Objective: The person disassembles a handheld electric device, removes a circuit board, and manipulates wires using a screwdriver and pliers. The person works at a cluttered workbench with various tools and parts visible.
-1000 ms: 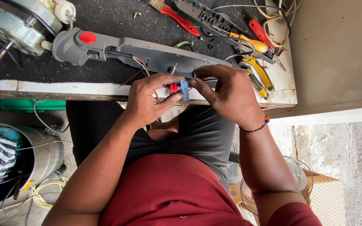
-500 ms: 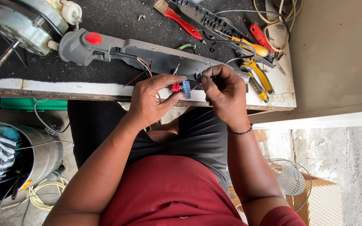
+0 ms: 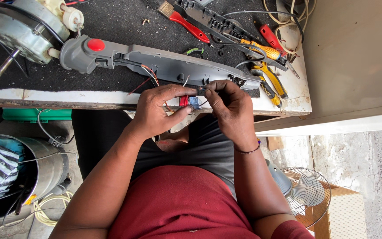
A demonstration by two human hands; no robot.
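My left hand [image 3: 160,109] pinches a small blue and red switch part [image 3: 190,102] at the workbench's front edge. My right hand [image 3: 226,106] meets it from the right, fingertips closed on a thin wire at that part. Thin red and orange wires [image 3: 149,73] run from the part up into a long grey plastic housing [image 3: 164,64] with a red button [image 3: 96,44] at its left end. The housing lies across the black mat just beyond both hands.
A grey fan motor [image 3: 27,26] with a shaft sits at the far left. Red-handled pliers [image 3: 189,24], yellow-handled tools [image 3: 268,77] and coiled cable [image 3: 288,17] lie on the right of the bench [image 3: 67,97]. A metal bucket [image 3: 45,163] stands lower left, a fan guard [image 3: 306,190] lower right.
Both hands stay at the small part; my right hand has shifted slightly left and its fingers have closed tighter on the wire. The view has tilted a little.
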